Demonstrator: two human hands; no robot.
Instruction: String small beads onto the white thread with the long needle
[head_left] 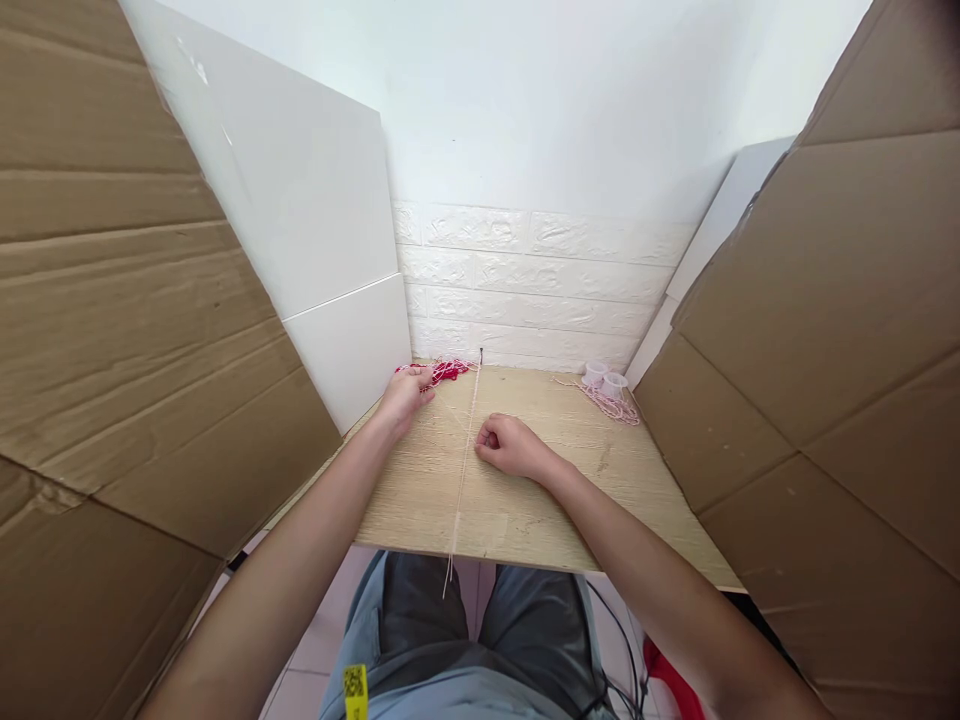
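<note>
"Handling a thin thread [453, 413] by the pale cord [463, 480] stretched down my wooden board [555, 510]. Tips?"

"You pinching it?"

"Can't tell tbh: right hand [510, 445] curled beside the cord, left hand [405, 398] loosely bent by the red-and-white yarn [451, 370]."

"Keep the cord taut, tension even imo."

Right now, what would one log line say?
left hand: at red-and-white yarn | right hand: curled near cord | cord: over wooden board | cups: far right | grips unclear

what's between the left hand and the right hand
In the head view, a pale cord and a faint slanting strand, with the board beneath.
</note>
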